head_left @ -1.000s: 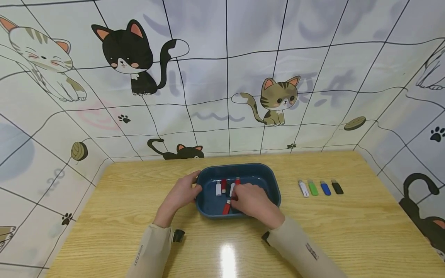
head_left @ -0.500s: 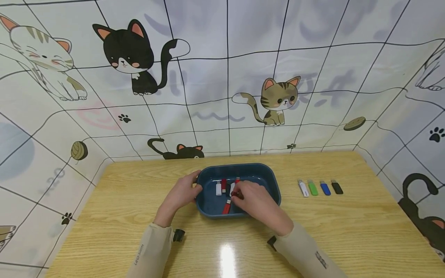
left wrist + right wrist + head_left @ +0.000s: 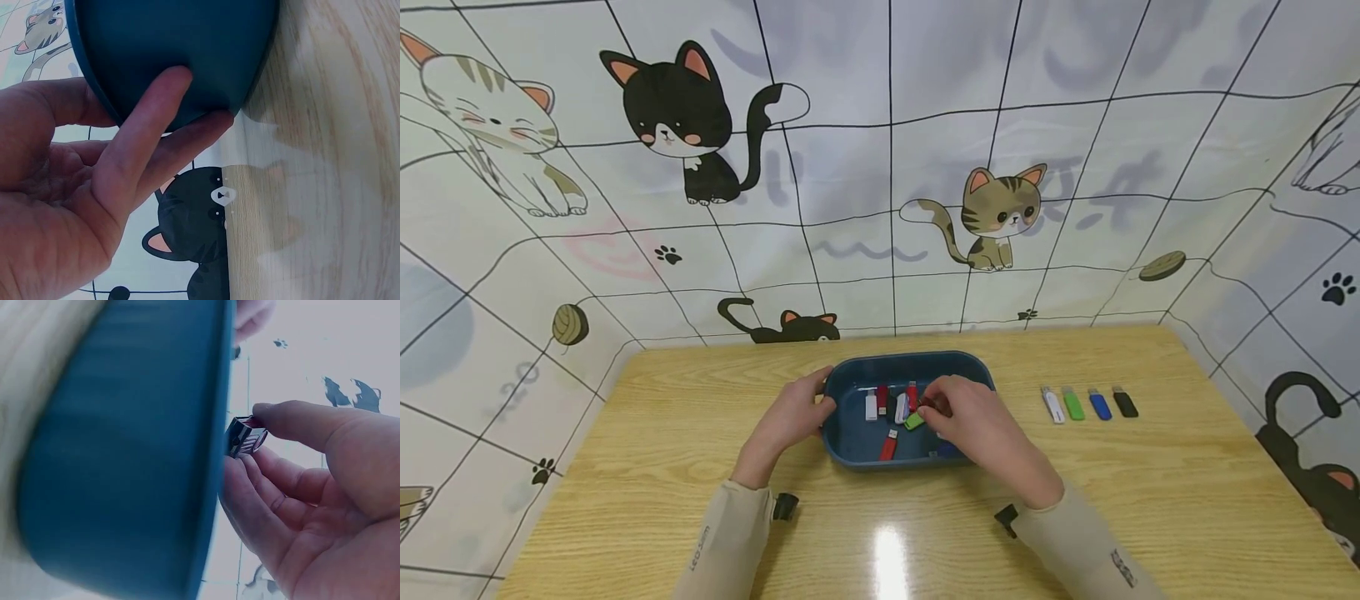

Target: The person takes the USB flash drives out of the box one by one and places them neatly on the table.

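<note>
A blue plastic tray [image 3: 848,437] stands on the table with several USB sticks inside. My left hand [image 3: 793,414] holds its left end, thumb over the rim; in the left wrist view the fingers lie against its wall. Over the tray's right half, my right hand [image 3: 973,417] pinches a small dark USB stick with a shiny metal end [image 3: 242,436] between thumb and fingers. A green USB stick [image 3: 914,421] lies just below those fingertips, close to a white one [image 3: 902,408] and a red one [image 3: 912,395]. Another red stick [image 3: 889,446] lies nearer the front wall.
Right of the tray, a white [image 3: 1053,405], a green [image 3: 1073,404], a blue [image 3: 1101,405] and a black USB stick [image 3: 1125,402] form a row on the wooden table [image 3: 730,367]. Cat-patterned cloth [image 3: 850,175] rises behind and at both sides.
My right hand has moved slightly right and back with the pinched stick, uncovering the green stick and part of a blue one in the tray. My left hand has stayed put.
</note>
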Demonstrator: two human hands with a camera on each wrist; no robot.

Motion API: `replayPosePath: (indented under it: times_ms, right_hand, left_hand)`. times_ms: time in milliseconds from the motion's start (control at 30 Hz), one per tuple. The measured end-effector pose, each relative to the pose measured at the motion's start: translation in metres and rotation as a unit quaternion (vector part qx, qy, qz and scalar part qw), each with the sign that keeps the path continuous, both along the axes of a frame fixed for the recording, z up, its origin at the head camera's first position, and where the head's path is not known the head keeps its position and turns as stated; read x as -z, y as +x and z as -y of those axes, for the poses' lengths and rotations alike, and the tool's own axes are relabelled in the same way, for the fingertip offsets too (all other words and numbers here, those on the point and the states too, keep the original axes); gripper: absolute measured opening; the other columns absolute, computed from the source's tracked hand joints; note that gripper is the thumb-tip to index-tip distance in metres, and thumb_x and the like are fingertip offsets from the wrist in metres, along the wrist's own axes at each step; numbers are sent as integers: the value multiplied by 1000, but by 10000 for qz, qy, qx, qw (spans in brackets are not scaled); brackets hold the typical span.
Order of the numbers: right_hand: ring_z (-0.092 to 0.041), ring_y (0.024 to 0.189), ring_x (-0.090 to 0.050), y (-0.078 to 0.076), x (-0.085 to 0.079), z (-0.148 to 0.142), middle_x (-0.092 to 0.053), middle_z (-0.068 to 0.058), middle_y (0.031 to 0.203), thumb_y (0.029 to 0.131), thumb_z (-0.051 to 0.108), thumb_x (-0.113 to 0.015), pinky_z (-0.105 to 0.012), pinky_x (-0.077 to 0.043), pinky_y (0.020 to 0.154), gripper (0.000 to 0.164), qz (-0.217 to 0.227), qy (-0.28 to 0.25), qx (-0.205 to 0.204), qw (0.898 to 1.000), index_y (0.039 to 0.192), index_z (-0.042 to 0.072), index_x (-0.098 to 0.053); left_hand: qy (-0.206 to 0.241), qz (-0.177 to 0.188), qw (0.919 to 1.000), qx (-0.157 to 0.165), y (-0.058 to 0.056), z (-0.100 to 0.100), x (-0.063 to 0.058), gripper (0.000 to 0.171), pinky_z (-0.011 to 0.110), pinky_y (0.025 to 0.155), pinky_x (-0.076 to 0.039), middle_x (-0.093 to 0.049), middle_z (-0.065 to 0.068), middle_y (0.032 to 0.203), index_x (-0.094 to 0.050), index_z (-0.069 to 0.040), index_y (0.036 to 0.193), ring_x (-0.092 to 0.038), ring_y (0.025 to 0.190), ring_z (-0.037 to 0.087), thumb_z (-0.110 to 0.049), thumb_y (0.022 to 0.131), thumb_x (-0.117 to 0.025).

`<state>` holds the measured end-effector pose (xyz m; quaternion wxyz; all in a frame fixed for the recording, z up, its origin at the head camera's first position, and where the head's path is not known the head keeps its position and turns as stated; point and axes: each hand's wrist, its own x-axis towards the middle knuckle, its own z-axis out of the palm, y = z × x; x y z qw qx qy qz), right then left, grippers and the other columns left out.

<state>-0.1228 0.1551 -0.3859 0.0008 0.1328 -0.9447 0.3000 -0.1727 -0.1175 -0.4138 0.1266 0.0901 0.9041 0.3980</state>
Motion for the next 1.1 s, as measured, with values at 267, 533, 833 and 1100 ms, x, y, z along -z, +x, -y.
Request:
replayPosePath:
  times_ms: [267,533,833,1100]
  right_hand:
    - [-15,79,-60,-3,-15,-25,-67,1,90,97,22,-74,-32,-53,69,17,47,-29,240,9997,106,8,-73]
    - [-19,82,-62,-2,-23,-48,-70,-2,90,98,23,-73,-36,-53,70,22,-124,69,501,9986,108,4,-73]
    - [-21,82,-62,-3,-21,-71,-70,-3,91,98,25,-72,-35,-50,68,26,-168,101,816,9965,113,3,-73]
    - [-21,82,-65,-6,-20,-91,-73,-2,88,100,24,-69,-34,-50,66,26,-195,30,986,9949,113,2,-73]
  left_hand:
    - [84,21,10000,-14,-2,2,1,63,33,61,-62,-57,34,139,-39,5,155,-75,74,25,-2,95,-53]
    - [103,43,9999,-48,-1,2,2,63,34,60,-62,-58,34,138,-40,5,155,-75,75,25,-3,94,-54]
    - [88,36,10000,-26,0,1,2,63,34,61,-62,-58,34,138,-39,5,155,-75,76,26,-3,94,-53]
    - [280,26,9996,23,0,0,3,64,37,60,-62,-57,36,138,-39,7,155,-76,77,28,0,93,-51]
